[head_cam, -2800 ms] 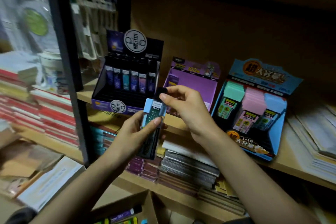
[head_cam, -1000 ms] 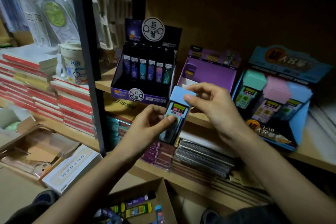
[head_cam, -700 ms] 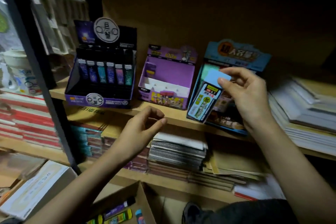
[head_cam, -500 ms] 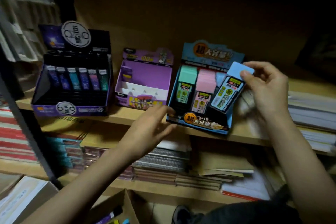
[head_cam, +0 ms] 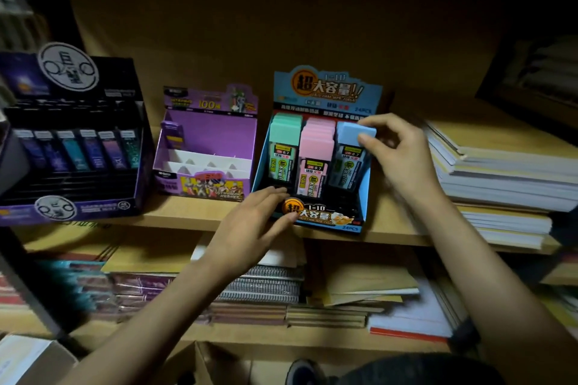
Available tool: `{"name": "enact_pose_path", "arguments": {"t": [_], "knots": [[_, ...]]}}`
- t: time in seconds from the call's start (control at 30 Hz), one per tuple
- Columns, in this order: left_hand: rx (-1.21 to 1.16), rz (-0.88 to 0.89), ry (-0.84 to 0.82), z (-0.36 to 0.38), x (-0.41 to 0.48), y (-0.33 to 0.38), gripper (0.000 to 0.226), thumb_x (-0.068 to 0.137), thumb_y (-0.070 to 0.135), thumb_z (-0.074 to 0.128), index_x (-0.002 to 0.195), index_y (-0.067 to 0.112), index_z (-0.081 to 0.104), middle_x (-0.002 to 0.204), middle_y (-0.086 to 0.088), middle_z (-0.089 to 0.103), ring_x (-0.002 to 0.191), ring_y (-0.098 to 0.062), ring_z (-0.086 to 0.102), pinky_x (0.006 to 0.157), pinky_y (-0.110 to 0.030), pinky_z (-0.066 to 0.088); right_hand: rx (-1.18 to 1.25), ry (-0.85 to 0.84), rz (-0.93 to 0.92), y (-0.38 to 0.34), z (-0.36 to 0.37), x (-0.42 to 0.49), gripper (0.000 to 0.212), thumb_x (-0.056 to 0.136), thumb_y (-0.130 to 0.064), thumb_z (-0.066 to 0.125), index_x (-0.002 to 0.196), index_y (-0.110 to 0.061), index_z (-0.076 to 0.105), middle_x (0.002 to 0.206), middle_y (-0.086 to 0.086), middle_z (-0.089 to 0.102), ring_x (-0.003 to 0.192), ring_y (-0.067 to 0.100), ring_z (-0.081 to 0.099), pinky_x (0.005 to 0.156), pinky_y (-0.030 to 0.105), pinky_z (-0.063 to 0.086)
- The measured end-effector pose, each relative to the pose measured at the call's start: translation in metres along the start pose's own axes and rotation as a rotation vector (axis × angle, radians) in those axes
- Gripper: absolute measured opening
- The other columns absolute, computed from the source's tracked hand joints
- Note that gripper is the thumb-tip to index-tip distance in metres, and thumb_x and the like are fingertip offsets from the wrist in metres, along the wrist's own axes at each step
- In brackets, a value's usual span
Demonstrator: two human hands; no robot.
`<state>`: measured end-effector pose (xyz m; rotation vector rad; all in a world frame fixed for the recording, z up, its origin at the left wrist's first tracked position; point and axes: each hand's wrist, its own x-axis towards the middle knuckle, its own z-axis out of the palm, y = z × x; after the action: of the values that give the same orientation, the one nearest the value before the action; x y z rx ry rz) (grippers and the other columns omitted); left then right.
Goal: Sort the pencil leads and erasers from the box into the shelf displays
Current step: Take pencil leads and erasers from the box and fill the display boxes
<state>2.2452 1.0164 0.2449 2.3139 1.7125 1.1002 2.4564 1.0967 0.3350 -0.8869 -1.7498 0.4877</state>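
Observation:
A blue display box (head_cam: 362,197) on the wooden shelf holds rows of green, pink and blue lead cases. My right hand (head_cam: 395,150) pinches the blue cap of a blue lead case (head_cam: 348,159) that stands in the box's right row. My left hand (head_cam: 253,225) rests with straight fingers on the front left corner of that box. Left of it stand a mostly empty purple display box (head_cam: 206,134) and a black display box (head_cam: 72,147) with a row of dark lead cases.
A stack of white and yellow books (head_cam: 500,178) lies right of the blue display. Notebooks and spiral pads (head_cam: 262,284) fill the shelf below. The flap of a cardboard box (head_cam: 200,362) shows at the bottom edge. A black shelf post (head_cam: 28,287) stands at the left.
My right hand carried the blue lead case to the right and set it into the blue display's right row. My left hand let go of it and moved onto the display's front corner.

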Motion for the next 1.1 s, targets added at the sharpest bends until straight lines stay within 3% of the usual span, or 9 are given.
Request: {"name": "enact_pose_path", "arguments": {"t": [0.1, 0.2, 0.33, 0.5, 0.63, 0.73, 0.83, 0.97, 1.1], "knots": [[0.002, -0.063, 0.036, 0.003, 0.004, -0.001, 0.038, 0.091, 0.039, 0.056, 0.122, 0.018, 0.059, 0.130, 0.005, 0.058, 0.124, -0.012, 0.048, 0.099, -0.031, 0.043, -0.075, -0.030, 0.063, 0.008, 0.003, 0.000, 0.020, 0.088, -0.008, 0.061, 0.099, -0.025, 0.061, 0.098, -0.020, 0.057, 0.098, 0.008, 0.059, 0.088, 0.035, 0.052], [0.001, -0.092, 0.062, 0.004, 0.007, -0.001, 0.032, 0.090, 0.041, 0.056, 0.115, 0.021, 0.061, 0.119, 0.007, 0.062, 0.111, -0.011, 0.054, 0.086, -0.033, 0.049, -0.279, -0.003, -0.023, 0.014, 0.008, -0.002, 0.019, 0.088, -0.010, 0.062, 0.106, -0.017, 0.063, 0.101, -0.012, 0.055, 0.097, 0.005, 0.054, 0.088, 0.024, 0.046], [-0.001, -0.087, 0.050, 0.001, 0.008, 0.001, 0.029, 0.090, 0.039, 0.057, 0.111, 0.020, 0.062, 0.116, 0.006, 0.063, 0.107, -0.012, 0.055, 0.083, -0.035, 0.049, -0.490, 0.031, -0.112, 0.017, 0.009, 0.001, 0.023, 0.087, -0.010, 0.063, 0.109, -0.006, 0.066, 0.109, 0.007, 0.054, 0.105, 0.018, 0.045, 0.084, 0.013, 0.027], [0.010, -0.049, 0.104, -0.022, -0.003, 0.014, 0.030, 0.091, 0.029, 0.059, 0.118, 0.016, 0.060, 0.117, 0.001, 0.064, 0.107, -0.015, 0.058, 0.088, -0.026, 0.045, -0.542, -0.015, -0.111, 0.005, 0.007, -0.004, 0.029, 0.091, -0.013, 0.057, 0.119, -0.007, 0.061, 0.118, 0.008, 0.050, 0.113, 0.021, 0.041, 0.089, 0.014, 0.025], [0.081, -0.049, 0.185, -0.059, -0.048, 0.007, 0.023, 0.090, 0.036, 0.057, 0.104, 0.019, 0.063, 0.101, 0.006, 0.066, 0.096, -0.011, 0.060, 0.078, -0.033, 0.049, -0.425, -0.082, -0.266, -0.028, 0.013, -0.025, 0.021, 0.090, -0.007, 0.056, 0.109, -0.003, 0.064, 0.108, 0.011, 0.056, 0.104, 0.020, 0.049, 0.087, 0.018, 0.032], [0.077, -0.165, -0.032, -0.075, -0.103, -0.019, 0.018, 0.090, 0.035, 0.060, 0.100, 0.021, 0.063, 0.096, 0.010, 0.066, 0.089, -0.007, 0.062, 0.074, -0.031, 0.051, -0.209, -0.316, -0.273, -0.050, 0.036, -0.058, 0.015, 0.089, -0.009, 0.059, 0.101, -0.009, 0.067, 0.097, -0.001, 0.062, 0.091, 0.005, 0.055, 0.079, 0.010, 0.037], [0.066, -0.361, -0.340, -0.070, -0.166, -0.054, 0.014, 0.091, 0.026, 0.059, 0.101, 0.018, 0.064, 0.097, 0.005, 0.067, 0.089, -0.011, 0.064, 0.075, -0.026, 0.050, -0.173, -0.657, -0.250, -0.052, 0.079, -0.101, 0.016, 0.089, -0.015, 0.060, 0.103, -0.014, 0.068, 0.096, -0.009, 0.063, 0.089, -0.002, 0.054, 0.075, 0.005, 0.037], [0.002, -0.657, -0.451, -0.041, -0.258, -0.096, 0.017, 0.090, 0.015, 0.060, 0.104, 0.006, 0.063, 0.100, -0.008, 0.067, 0.095, -0.023, 0.063, 0.081, -0.028, 0.046, -0.231, -1.068, -0.222, -0.026, 0.152, -0.167, 0.018, 0.092, -0.021, 0.056, 0.106, -0.016, 0.066, 0.104, -0.002, 0.066, 0.093, 0.009, 0.058, 0.076, 0.022, 0.043], [-0.088, -0.899, -0.485, -0.001, -0.342, -0.118, 0.022, 0.091, 0.015, 0.060, 0.109, 0.002, 0.061, 0.107, -0.012, 0.066, 0.098, -0.024, 0.063, 0.079, -0.026, 0.043, -0.279, -1.355, -0.081, 0.013, 0.213, -0.240, 0.019, 0.093, -0.018, 0.052, 0.105, -0.012, 0.065, 0.103, 0.006, 0.065, 0.094, 0.018, 0.059, 0.080, 0.032, 0.046]]}}
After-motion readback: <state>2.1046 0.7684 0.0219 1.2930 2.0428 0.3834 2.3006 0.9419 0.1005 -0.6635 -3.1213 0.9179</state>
